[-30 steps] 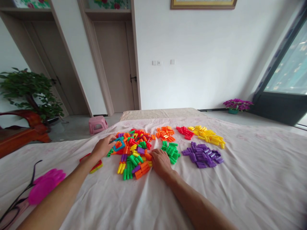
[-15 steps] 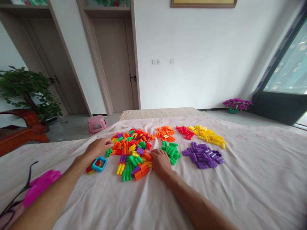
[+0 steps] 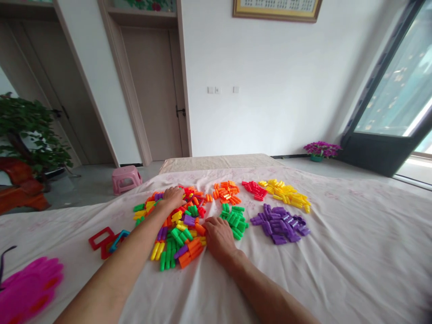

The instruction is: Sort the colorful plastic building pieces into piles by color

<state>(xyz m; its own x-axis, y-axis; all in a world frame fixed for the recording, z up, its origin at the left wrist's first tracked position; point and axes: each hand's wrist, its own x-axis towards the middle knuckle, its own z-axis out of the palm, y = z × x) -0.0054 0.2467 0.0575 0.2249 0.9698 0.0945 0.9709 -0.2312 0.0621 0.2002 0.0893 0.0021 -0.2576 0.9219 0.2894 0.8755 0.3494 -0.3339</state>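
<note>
My left hand (image 3: pixel 173 196) is over the back of a mixed pile of plastic building pieces (image 3: pixel 189 220) in red, orange, yellow, green and purple. Its fingertips are hidden among red and orange pieces, so I cannot tell what they hold. Resting on the cloth at the pile's right edge, my right hand (image 3: pixel 218 236) has its fingers bent loosely downward, close to an orange piece (image 3: pixel 200 229). Just beyond it lies a heap of green pieces (image 3: pixel 235 220). Separate heaps hold orange pieces (image 3: pixel 227 192), red pieces (image 3: pixel 255 190), yellow pieces (image 3: pixel 285 193) and purple pieces (image 3: pixel 280 223).
Square frames, one red (image 3: pixel 101 238) and one blue (image 3: pixel 118 240), lie left of my forearm on the pale tablecloth (image 3: pixel 337 252). A bright pink item (image 3: pixel 30 288) is at the lower left. Beyond the table stands a pink stool (image 3: pixel 126 180).
My left hand has moved right and away from me, from the pile's left edge to its back. My right hand stays beside the pile. The view has shifted slightly.
</note>
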